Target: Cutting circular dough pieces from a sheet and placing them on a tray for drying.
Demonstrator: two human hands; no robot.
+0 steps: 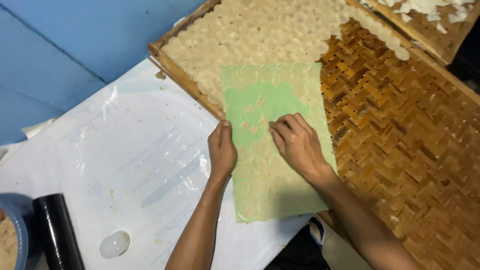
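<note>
Green sheet (278, 145) lying half on the white plastic-covered table (125, 150), half over the near-left corner of the woven bamboo tray (400, 140), thin pale discs (260, 35) stuck across it. Left hand (221, 150) pinching the sheet's left edge; right hand (296, 142) flat, fingers spread and pressing the discs — seemingly mid-transfer. Calls next for steady, even pressure — no tearing. Black roller (57, 230) near left.

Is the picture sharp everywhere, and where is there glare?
Head view: soft overall; glare streaks on the clear plastic sheet over the white table; the woven bamboo tray is evenly lit; both hands, left and right, on the green board, look slightly blurred.
</note>
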